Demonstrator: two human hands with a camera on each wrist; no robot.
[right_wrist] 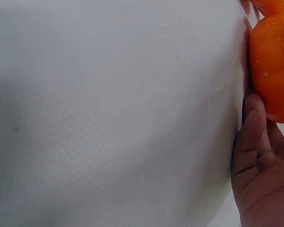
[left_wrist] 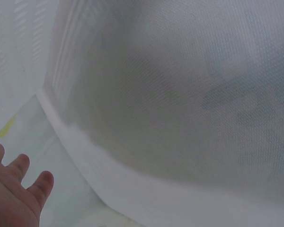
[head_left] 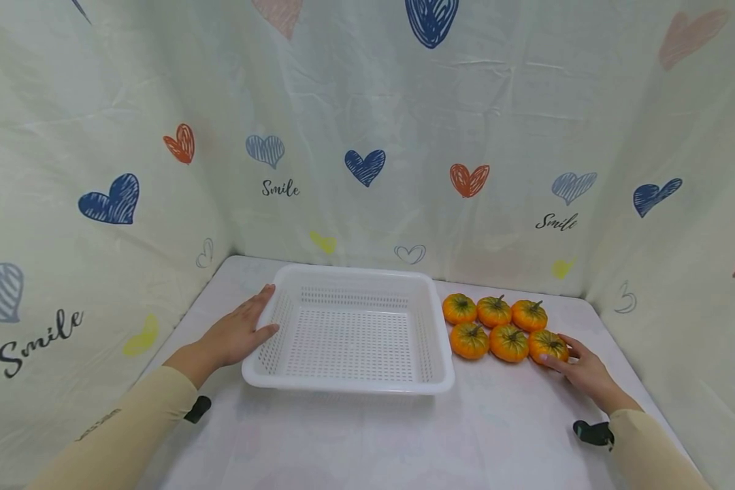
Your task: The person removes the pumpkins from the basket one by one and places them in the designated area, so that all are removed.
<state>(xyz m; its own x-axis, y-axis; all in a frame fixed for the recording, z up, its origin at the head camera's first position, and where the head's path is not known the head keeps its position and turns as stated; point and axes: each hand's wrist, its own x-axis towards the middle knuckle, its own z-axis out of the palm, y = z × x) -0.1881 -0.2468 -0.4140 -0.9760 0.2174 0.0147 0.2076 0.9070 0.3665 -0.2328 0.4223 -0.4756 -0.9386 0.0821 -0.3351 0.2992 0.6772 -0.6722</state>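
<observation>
A white plastic basket (head_left: 349, 388) with slotted walls stands on the table, and nothing lies inside it. On its left rim rests my left hand (head_left: 239, 333), fingers extended. The left wrist view shows the fingers of that hand (left_wrist: 19, 189) beside the basket wall (left_wrist: 19, 47). Several small orange pumpkins sit in two rows to the right of the basket. My right hand (head_left: 588, 374) holds the front-row right pumpkin (head_left: 548, 346) between thumb and fingers. In the right wrist view, fingers (right_wrist: 253, 137) lie against that pumpkin (right_wrist: 272, 71), still at table level.
Other pumpkins, such as the front-left one (head_left: 469, 340) and the back-right one (head_left: 529, 315), stand close together. A white cloth covers the table (head_left: 343, 442). Behind and at both sides hangs a pale curtain (head_left: 416, 218) printed with hearts.
</observation>
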